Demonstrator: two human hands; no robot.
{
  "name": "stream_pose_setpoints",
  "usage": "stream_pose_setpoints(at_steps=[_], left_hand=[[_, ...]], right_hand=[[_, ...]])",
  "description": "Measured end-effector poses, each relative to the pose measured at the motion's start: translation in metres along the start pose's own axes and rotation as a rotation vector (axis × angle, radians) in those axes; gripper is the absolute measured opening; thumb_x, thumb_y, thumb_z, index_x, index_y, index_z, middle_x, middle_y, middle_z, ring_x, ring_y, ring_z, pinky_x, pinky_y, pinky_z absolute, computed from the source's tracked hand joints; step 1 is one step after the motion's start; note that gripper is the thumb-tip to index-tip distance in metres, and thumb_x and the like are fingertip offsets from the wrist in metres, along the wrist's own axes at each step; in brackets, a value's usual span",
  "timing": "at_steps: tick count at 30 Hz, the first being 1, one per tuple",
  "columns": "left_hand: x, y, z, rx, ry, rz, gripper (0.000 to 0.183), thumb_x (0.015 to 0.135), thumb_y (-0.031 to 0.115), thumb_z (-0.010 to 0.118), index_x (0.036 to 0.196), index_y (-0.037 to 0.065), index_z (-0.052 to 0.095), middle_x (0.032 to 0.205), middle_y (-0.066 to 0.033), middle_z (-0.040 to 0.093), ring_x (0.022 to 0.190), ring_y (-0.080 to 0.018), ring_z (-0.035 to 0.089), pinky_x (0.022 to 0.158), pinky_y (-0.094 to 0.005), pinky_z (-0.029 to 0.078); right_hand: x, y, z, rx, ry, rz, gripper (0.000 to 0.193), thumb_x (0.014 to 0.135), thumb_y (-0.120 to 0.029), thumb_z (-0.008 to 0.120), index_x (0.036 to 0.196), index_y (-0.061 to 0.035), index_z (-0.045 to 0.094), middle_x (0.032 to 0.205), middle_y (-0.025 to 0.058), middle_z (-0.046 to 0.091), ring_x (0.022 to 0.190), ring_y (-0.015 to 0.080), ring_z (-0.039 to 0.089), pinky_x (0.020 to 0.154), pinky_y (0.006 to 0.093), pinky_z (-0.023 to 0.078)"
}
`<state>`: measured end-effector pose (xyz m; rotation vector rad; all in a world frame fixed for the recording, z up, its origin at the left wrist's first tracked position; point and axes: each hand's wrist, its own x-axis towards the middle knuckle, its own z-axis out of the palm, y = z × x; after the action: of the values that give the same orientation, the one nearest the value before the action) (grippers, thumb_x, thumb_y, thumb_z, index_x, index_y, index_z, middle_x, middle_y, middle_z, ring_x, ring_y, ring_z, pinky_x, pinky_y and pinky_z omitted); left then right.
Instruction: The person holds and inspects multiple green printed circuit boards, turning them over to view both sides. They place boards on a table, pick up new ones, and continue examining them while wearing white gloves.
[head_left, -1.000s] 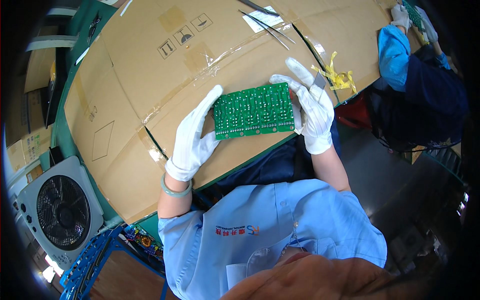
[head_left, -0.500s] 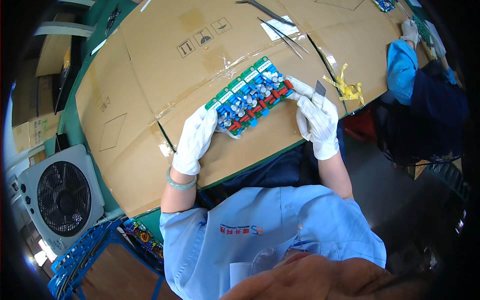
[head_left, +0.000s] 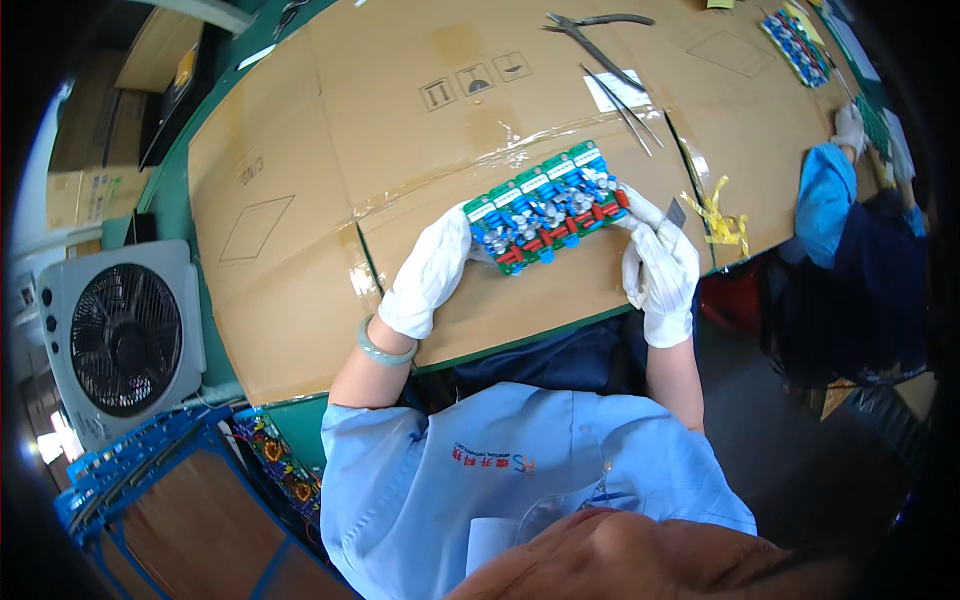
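A green circuit board panel [head_left: 548,208], crowded with blue, silver and red parts and white connectors, is held at a slant over the cardboard. My left hand [head_left: 430,272], in a white glove, is closed on its left end. My right hand [head_left: 665,268], also gloved, grips the right end beside the red parts. A small flat grey blade-like piece [head_left: 676,212] sticks up from between the right fingers; its lower part is hidden by the glove.
Tweezers [head_left: 632,122] and cutting pliers [head_left: 590,42] lie beyond the board. Crumpled yellow strips [head_left: 722,222] are to the right. A co-worker's blue sleeve [head_left: 826,195] and another populated board [head_left: 795,48] are at far right. A grey fan [head_left: 122,335] stands at left.
The whole view has shifted, so the table things appear farther right and lower. Both hands keep their hold on the board, which looks slightly less tilted.
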<state>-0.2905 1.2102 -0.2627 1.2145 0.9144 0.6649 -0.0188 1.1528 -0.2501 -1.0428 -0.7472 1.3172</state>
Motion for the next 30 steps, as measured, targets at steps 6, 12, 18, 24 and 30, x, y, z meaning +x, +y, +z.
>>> stream_pose_setpoints(at_steps=[6, 12, 18, 24, 30], left_hand=[[-0.013, 0.021, 0.0, -0.041, -0.049, -0.008, 0.082, 0.098, 0.063, 0.013, 0.137, -0.004, 0.043, 0.123, -0.0145, 0.06, 0.107, -0.0252, 0.062, 0.09, -0.037, 0.05], [-0.021, 0.027, -0.007, -0.025, -0.074, 0.016, 0.081, 0.1, 0.059, 0.009, 0.139, -0.004, 0.042, 0.124, -0.014, 0.06, 0.107, -0.025, 0.061, 0.093, -0.0369, 0.047], [-0.028, 0.041, -0.002, -0.019, -0.063, 0.003, 0.079, 0.1, 0.057, 0.008, 0.14, -0.004, 0.04, 0.122, -0.013, 0.061, 0.109, -0.0237, 0.06, 0.097, -0.0359, 0.045], [-0.028, 0.055, -0.002, -0.056, -0.12, 0.048, 0.08, 0.1, 0.057, 0.01, 0.137, -0.005, 0.044, 0.119, -0.013, 0.062, 0.11, -0.0218, 0.059, 0.099, -0.0351, 0.043], [-0.029, 0.055, -0.002, -0.064, -0.161, 0.128, 0.078, 0.101, 0.055, 0.012, 0.137, -0.006, 0.043, 0.121, -0.0143, 0.061, 0.11, -0.0217, 0.058, 0.1, -0.035, 0.042]], right_hand=[[-0.008, 0.0, 0.02, -0.032, 0.027, 0.004, 0.039, 0.094, -0.002, 0.052, 0.131, 0.0111, 0.049, 0.105, 0.0161, 0.068, 0.043, 0.0028, 0.043, 0.039, 0.0179, 0.029], [-0.011, 0.003, 0.028, -0.032, 0.029, -0.026, 0.039, 0.094, -0.003, 0.051, 0.131, 0.0126, 0.048, 0.107, 0.0183, 0.067, 0.043, 0.0049, 0.045, 0.039, 0.0188, 0.032], [-0.012, 0.004, 0.033, -0.018, 0.032, -0.032, 0.038, 0.095, -0.003, 0.048, 0.129, 0.0141, 0.048, 0.111, 0.0204, 0.066, 0.043, 0.0057, 0.046, 0.039, 0.0198, 0.034], [-0.013, 0.005, 0.033, -0.03, 0.022, -0.069, 0.038, 0.095, -0.004, 0.047, 0.129, 0.0152, 0.047, 0.113, 0.0214, 0.065, 0.044, 0.0067, 0.048, 0.04, 0.02, 0.035], [-0.013, 0.005, 0.032, -0.066, 0.032, -0.035, 0.039, 0.096, -0.005, 0.047, 0.128, 0.0156, 0.047, 0.115, 0.0228, 0.064, 0.046, 0.0081, 0.052, 0.04, 0.0199, 0.038]])
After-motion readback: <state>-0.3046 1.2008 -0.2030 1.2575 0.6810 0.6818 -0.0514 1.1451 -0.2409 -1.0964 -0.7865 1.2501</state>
